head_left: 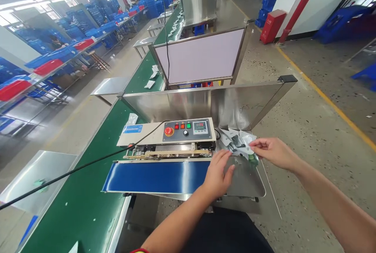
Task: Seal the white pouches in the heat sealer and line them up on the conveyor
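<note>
Small white-and-silver packets (235,137) lie heaped on the steel side plate (245,178) at the right end of a band sealing machine (141,133). My right hand (274,152) pinches the right edge of one packet (243,149) between thumb and fingers. A green patch shows at that packet's lower right. My left hand (219,172) is over the right end of the sealer's blue belt (158,176). Its fingertips are at the packet's left side, with the thumb held apart; whether they touch it is hard to tell.
A long green conveyor (88,190) runs along the left, with several packets (152,74) farther up. Behind the sealer stands a steel panel (188,102), then a framed white board (202,57). A black cable (85,167) crosses the conveyor to the sealer.
</note>
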`<action>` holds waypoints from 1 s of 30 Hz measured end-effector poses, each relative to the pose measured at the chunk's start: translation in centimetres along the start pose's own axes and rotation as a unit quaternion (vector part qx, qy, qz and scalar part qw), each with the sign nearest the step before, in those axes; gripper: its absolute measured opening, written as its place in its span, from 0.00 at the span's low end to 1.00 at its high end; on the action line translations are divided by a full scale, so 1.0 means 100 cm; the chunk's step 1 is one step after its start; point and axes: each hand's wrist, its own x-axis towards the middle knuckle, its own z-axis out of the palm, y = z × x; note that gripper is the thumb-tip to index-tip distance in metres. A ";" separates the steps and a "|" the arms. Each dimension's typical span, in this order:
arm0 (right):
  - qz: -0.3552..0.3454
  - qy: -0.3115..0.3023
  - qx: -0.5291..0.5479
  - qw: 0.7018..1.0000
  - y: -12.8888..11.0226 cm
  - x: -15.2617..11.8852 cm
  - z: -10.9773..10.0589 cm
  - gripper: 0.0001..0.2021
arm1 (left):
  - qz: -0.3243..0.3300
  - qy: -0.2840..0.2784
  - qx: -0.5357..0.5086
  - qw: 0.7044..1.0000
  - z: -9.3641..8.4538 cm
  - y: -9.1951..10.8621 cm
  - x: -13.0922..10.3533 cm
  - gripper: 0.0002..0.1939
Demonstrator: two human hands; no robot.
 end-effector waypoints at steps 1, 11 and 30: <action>0.007 -0.062 0.040 0.997 -0.016 -0.015 0.003 0.22 | 0.024 -0.008 0.003 1.000 -0.001 0.001 0.001 0.25; -0.018 0.054 0.185 0.981 -0.021 -0.115 0.104 0.35 | -0.197 0.057 -0.132 0.970 0.003 -0.010 -0.051 0.28; 0.179 0.043 0.222 0.958 0.010 -0.038 0.174 0.17 | -0.411 0.221 -0.198 0.862 0.001 -0.095 -0.024 0.22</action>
